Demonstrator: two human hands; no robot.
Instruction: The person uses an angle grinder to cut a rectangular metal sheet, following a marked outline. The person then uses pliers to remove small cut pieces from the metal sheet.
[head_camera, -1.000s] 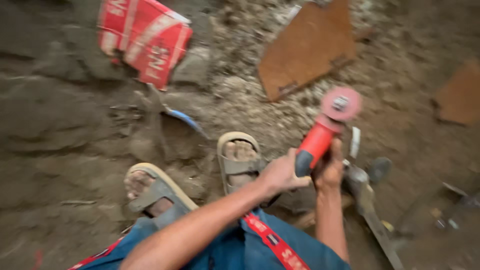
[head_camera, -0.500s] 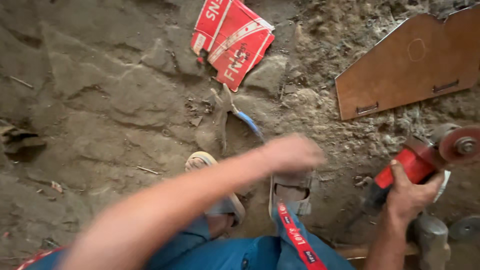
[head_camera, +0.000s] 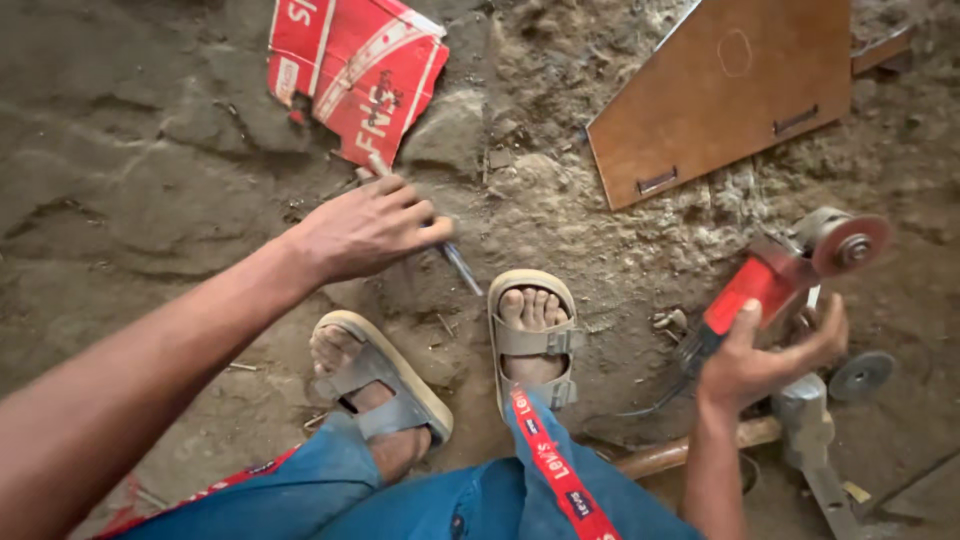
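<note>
The right hand grips the red-bodied angle grinder with a round disc, just right of the tan sandal on the dirt floor. The left hand, fingers loosely curled, touches a thin metal tool with a blue handle above that sandal, below a crumpled red cardboard box.

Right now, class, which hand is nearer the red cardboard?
Left. The left hand reaches just below the red cardboard; the right hand holds the grinder far off to the right.
</note>
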